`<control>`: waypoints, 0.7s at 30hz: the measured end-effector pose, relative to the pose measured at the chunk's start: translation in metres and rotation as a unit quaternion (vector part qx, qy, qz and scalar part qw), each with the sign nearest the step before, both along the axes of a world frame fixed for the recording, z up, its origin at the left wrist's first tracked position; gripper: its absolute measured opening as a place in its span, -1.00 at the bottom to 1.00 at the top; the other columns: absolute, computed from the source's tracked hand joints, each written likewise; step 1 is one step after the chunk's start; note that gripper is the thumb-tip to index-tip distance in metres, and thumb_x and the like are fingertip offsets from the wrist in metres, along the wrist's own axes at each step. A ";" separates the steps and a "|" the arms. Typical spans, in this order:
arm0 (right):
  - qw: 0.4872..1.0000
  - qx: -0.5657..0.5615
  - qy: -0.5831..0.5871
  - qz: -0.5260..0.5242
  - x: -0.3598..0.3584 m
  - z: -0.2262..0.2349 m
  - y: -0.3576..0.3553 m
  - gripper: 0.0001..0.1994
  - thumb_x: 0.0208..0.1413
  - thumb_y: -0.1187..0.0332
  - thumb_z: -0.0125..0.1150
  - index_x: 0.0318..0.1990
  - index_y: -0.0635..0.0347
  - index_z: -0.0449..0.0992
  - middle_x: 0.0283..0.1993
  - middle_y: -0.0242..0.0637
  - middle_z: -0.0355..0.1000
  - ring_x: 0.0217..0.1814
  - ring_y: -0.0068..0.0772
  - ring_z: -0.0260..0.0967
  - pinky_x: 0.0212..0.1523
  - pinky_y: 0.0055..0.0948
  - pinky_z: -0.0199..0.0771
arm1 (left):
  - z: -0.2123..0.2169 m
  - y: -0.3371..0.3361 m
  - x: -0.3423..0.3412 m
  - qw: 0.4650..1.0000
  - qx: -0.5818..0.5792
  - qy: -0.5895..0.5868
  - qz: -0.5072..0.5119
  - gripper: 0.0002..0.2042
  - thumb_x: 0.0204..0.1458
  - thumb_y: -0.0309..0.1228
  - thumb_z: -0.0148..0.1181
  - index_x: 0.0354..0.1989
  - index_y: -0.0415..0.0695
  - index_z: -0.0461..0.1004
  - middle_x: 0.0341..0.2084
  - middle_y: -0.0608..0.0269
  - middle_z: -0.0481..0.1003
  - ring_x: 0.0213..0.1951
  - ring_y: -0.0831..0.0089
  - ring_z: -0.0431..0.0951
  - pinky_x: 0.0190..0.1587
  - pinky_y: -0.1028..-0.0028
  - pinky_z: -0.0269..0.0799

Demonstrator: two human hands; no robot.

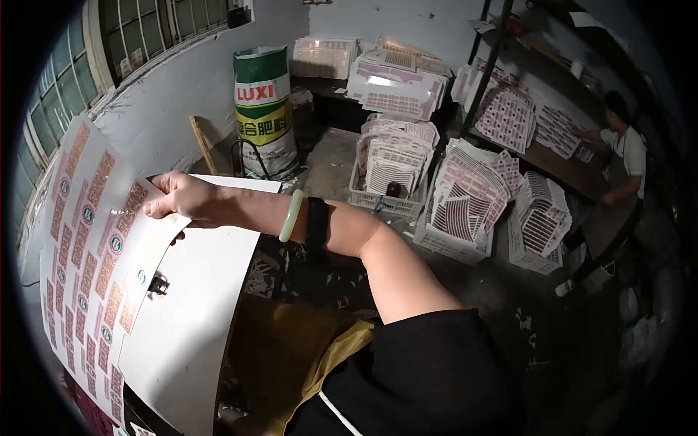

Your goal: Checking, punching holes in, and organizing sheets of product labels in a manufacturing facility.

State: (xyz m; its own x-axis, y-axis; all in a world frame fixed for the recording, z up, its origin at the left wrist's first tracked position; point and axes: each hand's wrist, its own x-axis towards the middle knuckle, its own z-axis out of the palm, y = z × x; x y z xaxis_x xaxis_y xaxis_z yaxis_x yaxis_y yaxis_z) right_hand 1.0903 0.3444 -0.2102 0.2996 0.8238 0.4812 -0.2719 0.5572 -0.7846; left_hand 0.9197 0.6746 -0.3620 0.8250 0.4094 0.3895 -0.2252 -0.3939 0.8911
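My right hand (182, 200) reaches across to the left and grips the edge of a large printed sheet (87, 254) covered with rows of red and orange labels. The sheet curls up toward me. A pale green bangle (291, 216) and a black band (317, 222) sit on that wrist. Beneath the printed sheet lies a plain white sheet (196, 320) with a small dark metal piece (158, 284) on it. My left hand is not visible. A yellow-brown apron (291, 356) covers my lap.
A tall green, white and yellow sack (263, 109) stands by the wall. Plastic crates (385, 203) hold stacks of printed sheets (465, 200). More sheets are piled on a dark bench (396, 83). Another person (625, 149) works at a table on the right. Windows (65, 80) line the left wall.
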 end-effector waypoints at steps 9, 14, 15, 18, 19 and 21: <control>0.992 -0.042 0.112 0.035 0.023 -0.032 -0.034 -0.75 0.19 0.53 0.04 0.02 0.28 0.32 -0.44 -0.33 0.34 -0.61 -0.53 0.36 -0.62 -0.47 0.51 | 0.022 -0.052 0.085 0.995 -0.034 -0.019 -0.087 -0.56 0.04 -0.51 0.12 0.15 -0.17 0.31 -0.07 0.11 0.46 -0.10 0.34 0.50 -0.01 0.38 0.43; 0.997 -0.003 -0.074 -0.037 0.042 -0.035 -0.043 -0.64 0.15 0.51 0.15 0.11 0.28 0.34 -0.08 -0.28 0.48 -0.13 -0.55 0.45 -0.09 -0.50 0.55 | 0.018 -0.054 0.079 0.994 -0.066 -0.018 -0.088 -0.55 0.06 -0.50 0.11 0.18 -0.15 0.29 -0.07 0.11 0.46 -0.08 0.33 0.50 0.00 0.37 0.42; 0.984 -0.019 -0.153 -0.087 0.053 -0.041 -0.031 -0.65 0.14 0.52 0.16 0.10 0.27 0.35 -0.02 -0.29 0.47 -0.07 -0.55 0.44 -0.04 -0.50 0.50 | 0.017 -0.053 0.076 0.994 -0.073 -0.019 -0.085 -0.55 0.07 -0.50 0.11 0.19 -0.15 0.29 -0.07 0.11 0.46 -0.08 0.33 0.49 0.01 0.37 0.42; 0.977 -0.027 -0.187 -0.096 0.076 -0.049 -0.011 -0.66 0.09 0.52 0.23 0.04 0.25 0.41 -0.04 -0.34 0.47 -0.07 -0.58 0.41 -0.01 -0.48 0.46 | 0.013 -0.051 0.070 0.992 -0.093 -0.023 -0.079 -0.54 0.08 -0.49 0.10 0.20 -0.14 0.28 -0.07 0.11 0.45 -0.07 0.33 0.49 0.02 0.36 0.42; 0.977 -0.029 -0.188 -0.100 0.090 -0.055 -0.008 -0.66 0.09 0.52 0.23 0.04 0.25 0.41 -0.04 -0.34 0.47 -0.07 -0.58 0.41 -0.01 -0.48 0.46 | 0.013 -0.054 0.073 0.991 -0.100 -0.025 -0.083 -0.54 0.08 -0.49 0.10 0.21 -0.14 0.27 -0.07 0.12 0.45 -0.06 0.33 0.49 0.02 0.36 0.42; 0.960 -0.073 -0.233 -0.138 0.103 -0.066 -0.001 -0.71 0.04 0.53 0.27 -0.04 0.26 0.47 -0.10 -0.37 0.48 -0.08 -0.58 0.39 -0.04 -0.48 0.44 | 0.007 -0.054 0.067 0.990 -0.115 -0.027 -0.077 -0.53 0.09 -0.49 0.10 0.22 -0.13 0.26 -0.07 0.12 0.45 -0.06 0.32 0.48 0.03 0.35 0.42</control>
State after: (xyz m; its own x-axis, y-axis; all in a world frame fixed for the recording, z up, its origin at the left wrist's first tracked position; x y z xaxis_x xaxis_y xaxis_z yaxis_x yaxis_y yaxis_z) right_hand 1.1935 0.3437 -0.2764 0.2966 0.8125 0.5018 0.2687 0.4332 -0.8603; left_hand 0.9865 0.6208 -0.3549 0.8651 0.3628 0.3464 -0.3173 -0.1391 0.9381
